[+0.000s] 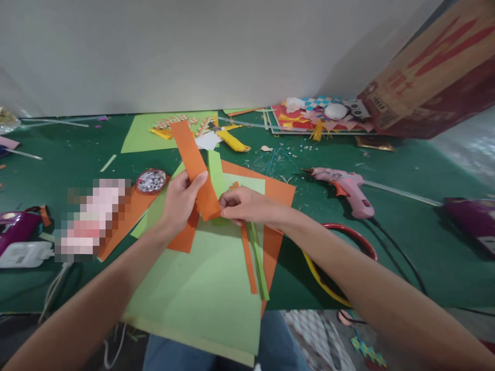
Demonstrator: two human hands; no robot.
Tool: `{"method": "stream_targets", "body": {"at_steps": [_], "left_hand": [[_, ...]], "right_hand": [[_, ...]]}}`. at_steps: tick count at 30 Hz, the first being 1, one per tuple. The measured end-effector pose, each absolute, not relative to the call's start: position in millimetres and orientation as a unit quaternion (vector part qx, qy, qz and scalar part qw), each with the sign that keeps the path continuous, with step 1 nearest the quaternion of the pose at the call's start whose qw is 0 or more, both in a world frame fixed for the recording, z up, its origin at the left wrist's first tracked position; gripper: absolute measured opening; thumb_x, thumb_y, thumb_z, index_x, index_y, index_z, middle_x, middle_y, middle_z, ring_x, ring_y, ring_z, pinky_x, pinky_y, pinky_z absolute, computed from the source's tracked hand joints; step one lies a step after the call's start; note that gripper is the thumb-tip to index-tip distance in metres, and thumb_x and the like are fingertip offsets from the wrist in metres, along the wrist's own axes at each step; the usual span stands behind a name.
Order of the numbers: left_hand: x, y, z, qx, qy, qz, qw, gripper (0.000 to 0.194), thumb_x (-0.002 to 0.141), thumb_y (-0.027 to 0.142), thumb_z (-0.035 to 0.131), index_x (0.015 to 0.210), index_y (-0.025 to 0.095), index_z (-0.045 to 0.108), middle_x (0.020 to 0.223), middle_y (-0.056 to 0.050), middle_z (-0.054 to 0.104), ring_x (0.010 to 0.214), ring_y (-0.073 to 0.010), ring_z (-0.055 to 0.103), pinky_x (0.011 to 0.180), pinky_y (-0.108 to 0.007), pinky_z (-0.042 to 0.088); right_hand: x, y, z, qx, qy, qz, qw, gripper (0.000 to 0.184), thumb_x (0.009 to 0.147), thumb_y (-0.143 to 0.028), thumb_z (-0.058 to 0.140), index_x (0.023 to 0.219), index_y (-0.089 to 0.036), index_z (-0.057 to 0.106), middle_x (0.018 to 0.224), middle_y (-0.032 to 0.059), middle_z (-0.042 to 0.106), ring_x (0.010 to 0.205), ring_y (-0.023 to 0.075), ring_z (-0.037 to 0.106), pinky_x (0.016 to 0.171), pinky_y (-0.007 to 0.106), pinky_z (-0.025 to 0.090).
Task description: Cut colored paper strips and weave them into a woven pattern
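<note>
My left hand [184,198] grips a wide orange paper strip [192,154], its thumb lying across the front. The strip slants up and to the left, and its lower end meets my right hand [242,205], whose fingers pinch that lower corner. Behind it stands a light green paper strip [215,171], partly hidden by the orange one. Below my hands lies a pale green sheet [197,293] over an orange sheet [279,201]. A narrow orange strip [249,263] and a narrow green strip [260,268] rest on the sheets, below my right hand.
A pink glue gun [348,188] lies on the green table [406,170] at right, its cable trailing forward. Yellow-handled pliers [232,140] lie at the back. A round case of googly eyes [151,181] sits left of my hands. A paper bag [429,77] leans at the back right.
</note>
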State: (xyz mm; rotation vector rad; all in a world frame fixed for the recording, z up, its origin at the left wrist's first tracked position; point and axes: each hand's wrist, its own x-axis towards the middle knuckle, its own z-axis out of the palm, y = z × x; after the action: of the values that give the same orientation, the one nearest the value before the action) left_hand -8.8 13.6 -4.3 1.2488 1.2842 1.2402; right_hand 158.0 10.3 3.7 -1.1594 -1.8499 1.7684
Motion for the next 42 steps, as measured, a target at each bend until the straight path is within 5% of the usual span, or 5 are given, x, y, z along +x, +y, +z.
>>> {"method": "stream_targets", "body": {"at_steps": [15,22,30,35,42], "left_hand": [[-14.9,18.7,-5.1,0.572,0.405,0.599,0.388,0.011,0.084,0.033,0.063,0.087,0.023,0.060,0.085,-0.003,0.066,0.089,-0.0185,0.064,0.085,-0.034,0.050],[-14.1,6.9,2.8,0.759,0.313,0.441,0.362,0.021,0.081,0.035,0.065,0.065,0.023,0.070,0.131,-0.008,0.059,0.141,-0.0282,0.031,0.114,-0.048,0.028],[-12.0,10.5,-0.7,0.650,0.467,0.442,0.404,0.024,0.090,0.041,0.051,0.094,0.021,0.064,0.095,-0.006,0.068,0.088,-0.0174,0.064,0.073,-0.028,0.053],[-8.7,5.7,-1.5,0.695,0.466,0.421,0.349,0.029,0.086,0.041,0.056,0.068,0.018,0.055,0.058,0.004,0.050,0.050,-0.0084,0.044,0.048,-0.020,0.038],[-6.6,2.6,-2.1,0.740,0.409,0.464,0.265,0.023,0.087,0.029,0.056,0.066,0.018,0.054,0.057,0.004,0.052,0.049,-0.0064,0.044,0.047,-0.018,0.037]], "right_hand": [[160.7,19.5,5.5,-0.413,-0.415,0.764,0.272,0.031,0.084,-0.044,0.060,0.083,-0.014,0.066,0.063,0.0006,0.059,0.050,0.0078,0.052,0.039,0.021,0.028],[161.0,27.5,1.2,-0.459,-0.326,0.712,0.421,0.022,0.070,-0.033,0.076,0.067,-0.016,0.062,0.057,-0.0042,0.051,0.052,0.0068,0.048,0.046,0.019,0.033],[160.1,19.0,5.4,-0.462,-0.542,0.549,0.437,0.029,0.067,-0.043,0.073,0.059,-0.017,0.062,0.053,-0.0050,0.047,0.047,0.0072,0.038,0.049,0.026,0.030],[159.2,14.2,9.6,-0.431,-0.649,0.398,0.484,0.023,0.077,-0.028,0.064,0.058,-0.017,0.059,0.060,-0.0019,0.054,0.056,0.0090,0.043,0.053,0.026,0.032],[159.8,14.4,4.7,-0.386,-0.689,0.342,0.509,0.013,0.077,-0.021,0.066,0.064,-0.018,0.063,0.067,0.0002,0.060,0.063,0.0112,0.051,0.052,0.024,0.034]]}}
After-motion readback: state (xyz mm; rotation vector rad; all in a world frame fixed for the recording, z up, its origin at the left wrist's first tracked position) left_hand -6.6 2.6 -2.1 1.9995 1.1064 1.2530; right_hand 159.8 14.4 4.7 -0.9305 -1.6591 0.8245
